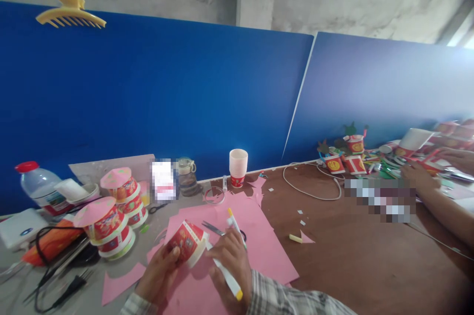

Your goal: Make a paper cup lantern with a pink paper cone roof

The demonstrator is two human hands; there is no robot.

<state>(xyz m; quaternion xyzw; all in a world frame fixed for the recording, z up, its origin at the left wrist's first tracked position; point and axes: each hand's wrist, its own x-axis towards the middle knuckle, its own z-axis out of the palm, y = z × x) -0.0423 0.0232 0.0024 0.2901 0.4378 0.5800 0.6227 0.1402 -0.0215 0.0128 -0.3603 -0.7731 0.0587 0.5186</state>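
My left hand point(160, 273) is closed around a red printed paper cup point(188, 242), tilted on its side with its rim to the right. My right hand point(233, 258) grips a white marker point(227, 275) with a yellow end, its other end close to the cup's rim. A second white-and-yellow stick point(232, 218) shows at the right fingers; I cannot tell if it is held. Scissors point(213, 227) lie behind that hand, partly hidden by it. Both hands are over sheets of pink paper point(266, 255).
Two stacked-cup models point(107, 231) with pink tops stand left, near a bottle point(40, 189) and black cable point(70, 293). A glass jar point(187, 177) and white cup stack point(238, 164) stand behind. Right are a loose cord point(314, 196), small cups point(335, 163) and another person's hands point(420, 179).
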